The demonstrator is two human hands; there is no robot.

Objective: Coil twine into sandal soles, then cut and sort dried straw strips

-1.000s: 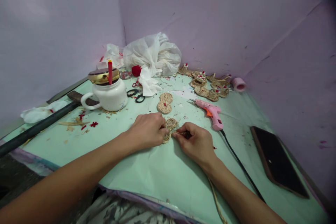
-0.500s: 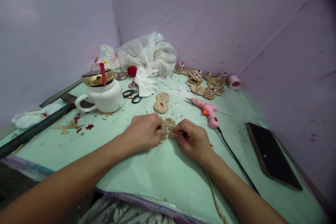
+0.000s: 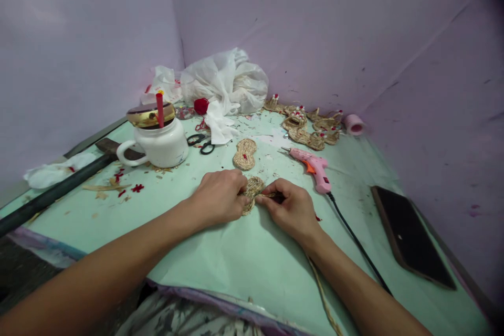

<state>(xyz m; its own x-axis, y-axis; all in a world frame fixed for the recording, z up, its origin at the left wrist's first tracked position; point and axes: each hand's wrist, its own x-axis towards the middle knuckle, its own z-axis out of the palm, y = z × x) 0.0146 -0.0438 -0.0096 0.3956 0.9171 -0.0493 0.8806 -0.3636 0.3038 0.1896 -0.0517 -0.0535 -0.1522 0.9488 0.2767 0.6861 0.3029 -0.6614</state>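
Observation:
A small sole-shaped piece of coiled straw braid [image 3: 254, 187] lies on the table between my hands. My left hand [image 3: 222, 194] is closed on its left edge, fingers pressing it down. My right hand [image 3: 289, 205] pinches the braided straw cord [image 3: 323, 296] close to the piece's right side. The cord's loose length trails from under my right wrist toward the front edge. Just beyond my hands lies a finished-looking straw sole [image 3: 244, 154] with a small red mark on it. My fingers partly hide the piece.
A pink glue gun [image 3: 311, 165] with a black cable lies to the right, near a dark phone [image 3: 411, 236]. Left stand a white mug [image 3: 161, 144] and a hammer [image 3: 59, 189]. Black scissors [image 3: 207, 147], a plastic bag [image 3: 232, 84] and small straw slippers [image 3: 303, 128] sit farther back.
My right hand has moved slightly closer to the straw piece, shortening the cord between them. The whole view has shifted a little.

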